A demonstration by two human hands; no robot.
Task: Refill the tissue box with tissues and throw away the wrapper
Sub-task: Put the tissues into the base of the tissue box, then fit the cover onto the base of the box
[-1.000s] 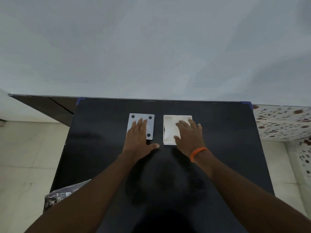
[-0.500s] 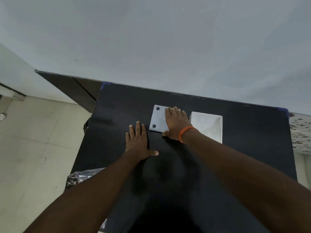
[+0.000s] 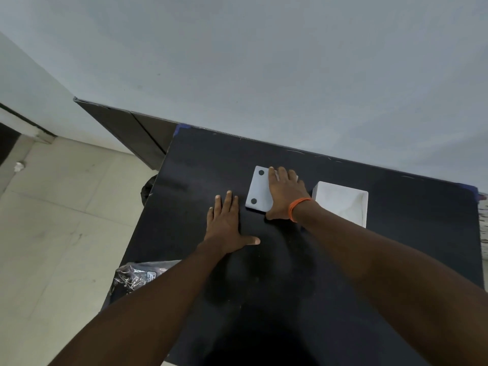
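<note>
The right hand [image 3: 284, 196], with an orange band [image 3: 297, 208] at the wrist, lies flat, fingers together, on the grey box [image 3: 257, 191]. The left hand [image 3: 227, 223] rests spread on the black table [image 3: 396, 247], just left of and nearer than the box. The white tissue pack [image 3: 340, 204] sits right of the box.

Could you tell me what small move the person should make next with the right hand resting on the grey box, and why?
Probably close the right hand around the flat grey rectangular box with black dots and lift it off the black table. The hand lies flat on top with no grip yet, the left hand rests palm-down on the table, and the white plastic-wrapped tissue pack lies untouched beside it.
</note>
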